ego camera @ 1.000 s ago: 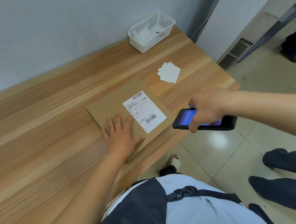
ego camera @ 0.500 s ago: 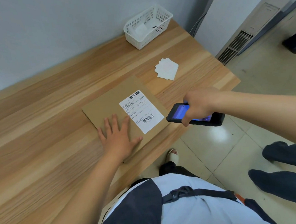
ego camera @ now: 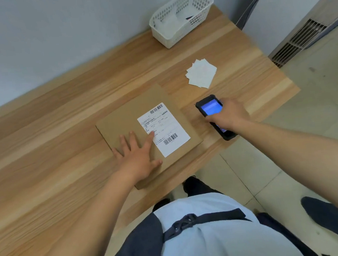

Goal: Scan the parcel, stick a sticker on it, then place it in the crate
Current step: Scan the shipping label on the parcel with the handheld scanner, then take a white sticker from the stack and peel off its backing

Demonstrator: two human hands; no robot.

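Left hand (ego camera: 138, 157) is pressing flat, fingers spread, steadying the cardboard parcel (ego camera: 126, 119) on the table (ego camera: 43, 160); right hand (ego camera: 227, 115) is gripping the handheld scanner (ego camera: 211, 108) just beside its shipping label (ego camera: 164, 128), presumably for scanning.

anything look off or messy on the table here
Mostly tidy. The stickers lie in a loose, fanned pile rather than a neat stack, and the parcel sits skewed to the table edge, its near corner at the edge. No damage visible.
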